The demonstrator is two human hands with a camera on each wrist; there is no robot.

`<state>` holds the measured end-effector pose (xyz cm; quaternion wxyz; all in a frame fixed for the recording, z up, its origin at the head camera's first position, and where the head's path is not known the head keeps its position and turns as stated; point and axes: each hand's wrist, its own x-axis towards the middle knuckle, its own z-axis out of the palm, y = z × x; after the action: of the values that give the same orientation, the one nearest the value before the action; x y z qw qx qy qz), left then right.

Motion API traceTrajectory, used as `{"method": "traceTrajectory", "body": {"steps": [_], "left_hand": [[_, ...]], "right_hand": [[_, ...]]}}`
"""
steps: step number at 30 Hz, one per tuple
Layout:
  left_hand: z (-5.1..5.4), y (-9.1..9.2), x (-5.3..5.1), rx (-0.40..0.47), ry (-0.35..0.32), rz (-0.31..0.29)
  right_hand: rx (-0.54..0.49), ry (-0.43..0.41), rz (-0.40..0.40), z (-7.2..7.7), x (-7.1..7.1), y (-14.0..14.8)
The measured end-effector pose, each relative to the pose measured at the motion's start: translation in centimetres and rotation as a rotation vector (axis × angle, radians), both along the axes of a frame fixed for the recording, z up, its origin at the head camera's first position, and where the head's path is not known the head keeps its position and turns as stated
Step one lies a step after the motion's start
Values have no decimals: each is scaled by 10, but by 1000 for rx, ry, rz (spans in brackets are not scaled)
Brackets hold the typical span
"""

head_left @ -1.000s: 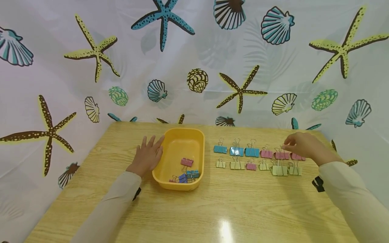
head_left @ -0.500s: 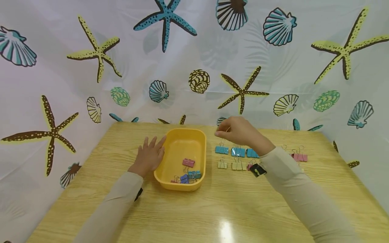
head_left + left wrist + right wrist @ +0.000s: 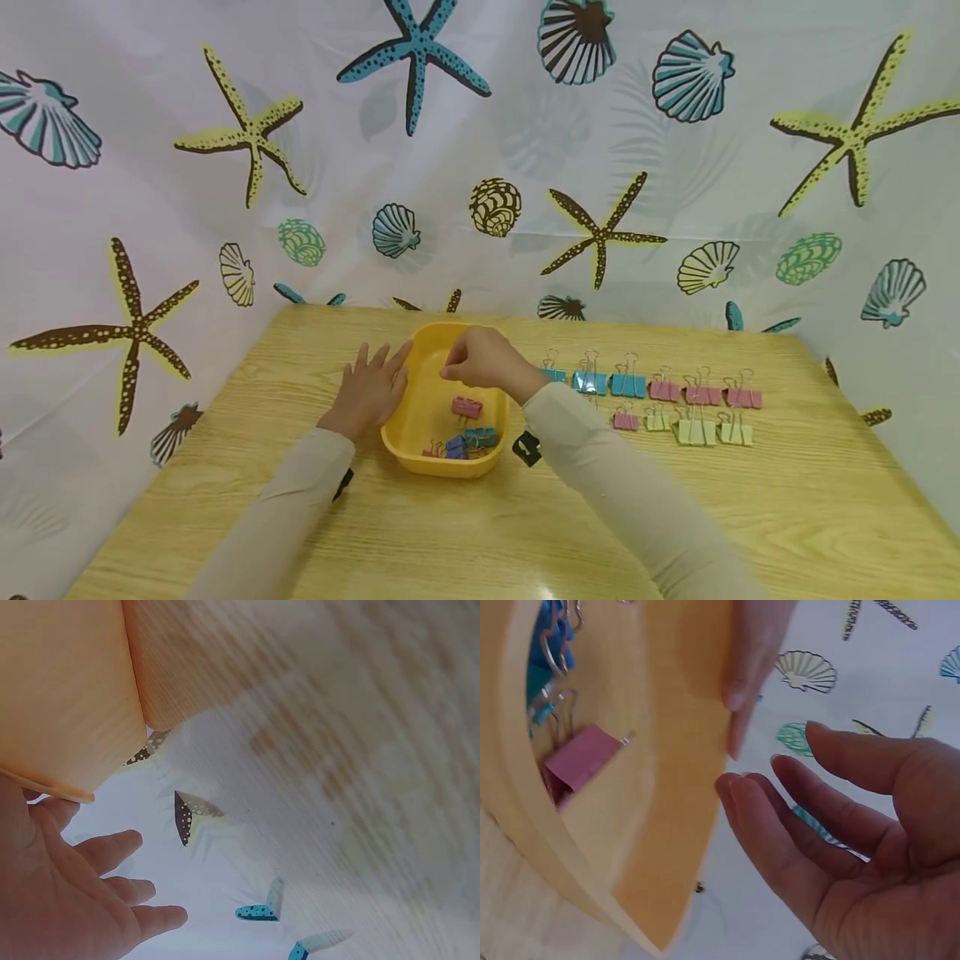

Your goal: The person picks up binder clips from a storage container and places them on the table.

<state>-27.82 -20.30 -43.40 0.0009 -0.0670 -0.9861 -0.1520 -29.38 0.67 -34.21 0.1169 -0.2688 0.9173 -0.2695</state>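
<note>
A yellow plastic bin (image 3: 438, 468) stands on the table with several binder clips in it, among them a pink binder clip (image 3: 467, 407), a teal binder clip (image 3: 480, 437) and a purple binder clip (image 3: 455, 447). My left hand (image 3: 366, 392) rests at the bin's left rim, its fingers spread and straight. Over the bin hovers my right hand (image 3: 489, 360). In the right wrist view, that same right hand (image 3: 855, 825) has its fingers loosely bent, thumb apart from them, and nothing between.
Right of the bin, binder clips stand in two rows: blue clips (image 3: 628, 386) and pink clips (image 3: 702, 396) behind, mostly pale yellow clips (image 3: 696, 432) in front. The right forearm partly covers their left end. A patterned curtain (image 3: 450, 267) hangs behind the wooden table (image 3: 420, 542).
My right hand has left the pink clip in the back row, at the far right, and moved left until it is over the bin. The left hand has stayed at the rim.
</note>
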Motion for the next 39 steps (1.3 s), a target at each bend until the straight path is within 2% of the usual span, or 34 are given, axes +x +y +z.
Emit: {"method": "traceTrajectory", "body": {"steps": [4, 9, 17, 23, 26, 32, 39], "left_hand": [[0, 0, 1, -1, -14, 8], [-1, 1, 1, -18, 7, -1], [-1, 2, 0, -25, 26, -8], [0, 1, 0, -18, 23, -12], [0, 0, 2, -12, 28, -13], [0, 0, 3, -1, 34, -10], [-2, -1, 2, 2, 30, -14]], "right_hand": [[69, -63, 0, -12, -4, -13], [170, -96, -55, -18, -8, -23], [327, -93, -126, -28, -11, -32], [449, -113, -115, -34, -11, -39], [476, -121, -118, -37, -12, -42], [523, -55, -107, -38, -14, -41], [489, 1, -73, -31, -11, -38]]}}
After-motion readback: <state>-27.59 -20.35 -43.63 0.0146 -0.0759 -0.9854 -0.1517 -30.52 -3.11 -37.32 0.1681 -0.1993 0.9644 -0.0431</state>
